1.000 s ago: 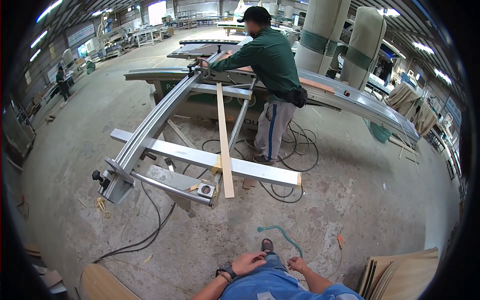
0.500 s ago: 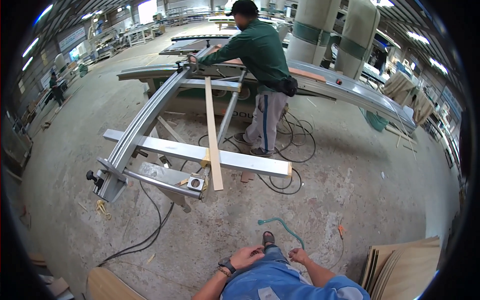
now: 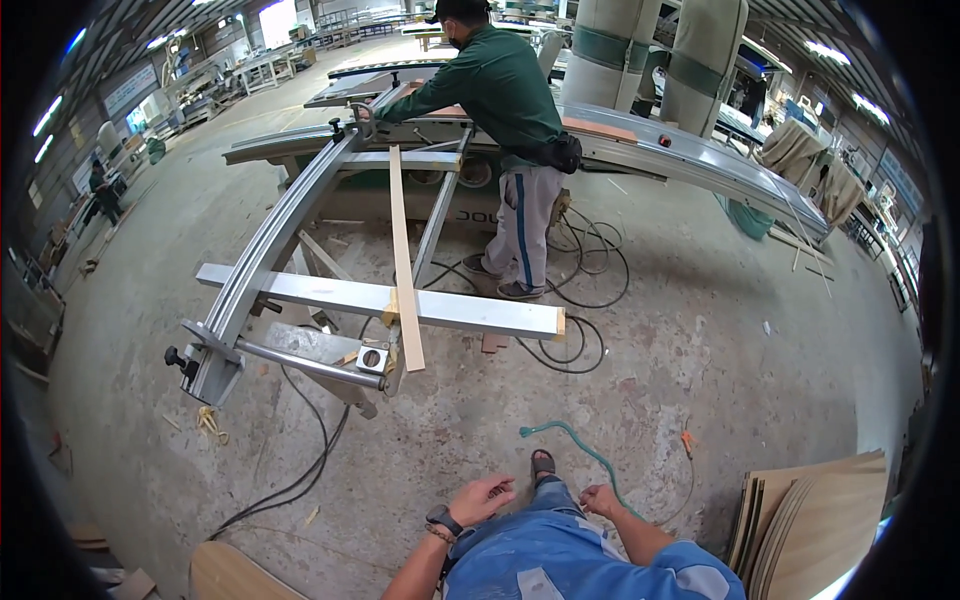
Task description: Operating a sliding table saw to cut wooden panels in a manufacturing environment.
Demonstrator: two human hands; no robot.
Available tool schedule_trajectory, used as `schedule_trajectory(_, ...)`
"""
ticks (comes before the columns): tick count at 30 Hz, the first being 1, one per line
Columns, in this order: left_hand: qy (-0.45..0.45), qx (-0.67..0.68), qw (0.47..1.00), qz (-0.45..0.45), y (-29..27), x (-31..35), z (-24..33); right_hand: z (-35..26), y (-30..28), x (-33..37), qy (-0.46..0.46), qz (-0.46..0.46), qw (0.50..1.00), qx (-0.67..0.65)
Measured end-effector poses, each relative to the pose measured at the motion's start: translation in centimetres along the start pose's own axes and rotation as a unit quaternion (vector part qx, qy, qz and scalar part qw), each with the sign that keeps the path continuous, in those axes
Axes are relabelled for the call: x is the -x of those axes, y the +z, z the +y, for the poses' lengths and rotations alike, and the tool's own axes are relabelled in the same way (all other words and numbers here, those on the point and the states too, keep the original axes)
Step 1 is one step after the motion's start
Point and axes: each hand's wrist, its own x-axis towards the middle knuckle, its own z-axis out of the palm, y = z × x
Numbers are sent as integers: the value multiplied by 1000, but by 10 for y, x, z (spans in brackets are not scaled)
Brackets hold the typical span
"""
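My left hand point(image 3: 484, 499) is held in front of my blue shirt, with a dark watch and a beaded bracelet at the wrist. Its fingers are apart and nothing is in them. My right hand point(image 3: 602, 500) hangs beside my thigh, its fingers loosely curled and nothing showing in them. A green hose point(image 3: 575, 437) lies on the floor close to it and passes behind my right forearm. Ahead of me, a narrow wooden strip point(image 3: 404, 260) rests across the metal beam point(image 3: 470, 308) of a panel saw's sliding frame, touched by neither hand.
A co-worker in a green shirt point(image 3: 510, 90) leans over the saw table at the frame's far end. Black cables point(image 3: 320, 465) trail over the floor. Curved wooden panels point(image 3: 815, 525) stand at lower right, and a wooden board point(image 3: 235, 572) is at lower left.
The frame and wooden strip have shifted slightly left and up in view. My left hand has come away from my thigh and its fingers have spread. The co-worker still leans over the saw.
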Motion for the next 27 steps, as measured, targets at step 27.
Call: schedule_trajectory(27, 41, 1, 999, 10, 60, -17, -2, 41, -47, -12, -7, 1, 1000, 5)
